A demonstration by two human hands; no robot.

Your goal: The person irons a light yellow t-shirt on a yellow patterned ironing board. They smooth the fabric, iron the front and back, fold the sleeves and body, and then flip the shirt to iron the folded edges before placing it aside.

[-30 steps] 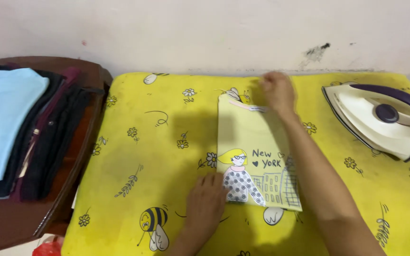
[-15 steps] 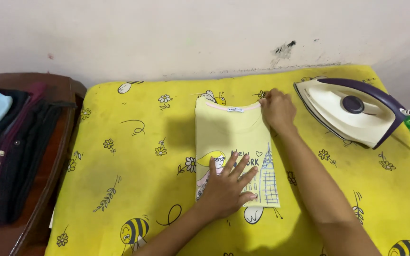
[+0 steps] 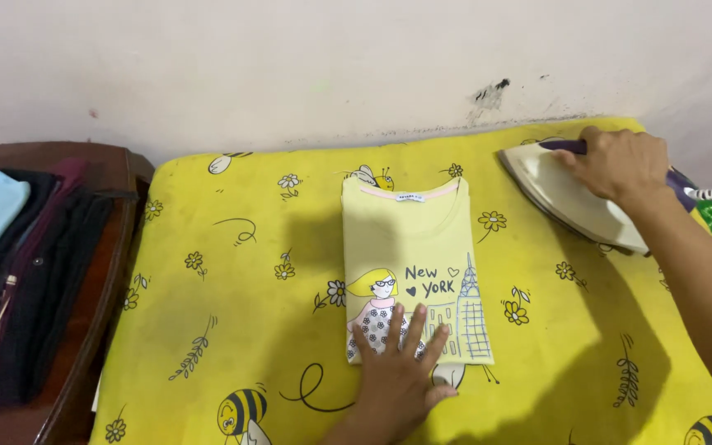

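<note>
— Head view: how is the folded shirt (image 3: 412,264) kept, mid-cover?
— Pinned flat under the open left hand (image 3: 395,371); right of it, the iron (image 3: 574,194) is gripped by the right hand (image 3: 620,165).
— Risk?
— Fingers could be scorched if overlapped.

folded yellow shirt (image 3: 412,255) | flat, mid-board | iron (image 3: 572,194) | tilted, right edge

Right hand (image 3: 620,165) moved off folded shirt (image 3: 414,264), now seemingly gripping iron (image 3: 566,194)
</note>
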